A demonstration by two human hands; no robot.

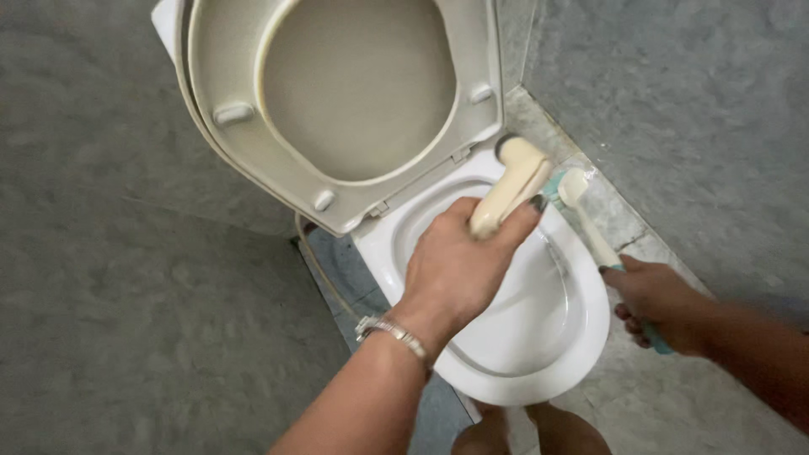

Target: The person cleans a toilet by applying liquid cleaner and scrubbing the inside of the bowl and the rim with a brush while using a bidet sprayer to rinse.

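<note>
My left hand grips a cream hand-held bidet sprayer, its head pointed over the far rim of a white toilet bowl. A metal bracelet sits on that wrist. My right hand holds a toilet brush by its teal and white handle. The brush head rests on the bowl's right rim beside the sprayer head. The seat and lid stand raised against the wall.
Grey stone-patterned walls close in on the left and right. A thin hose runs down left of the bowl. My feet stand on the grey floor in front of the bowl.
</note>
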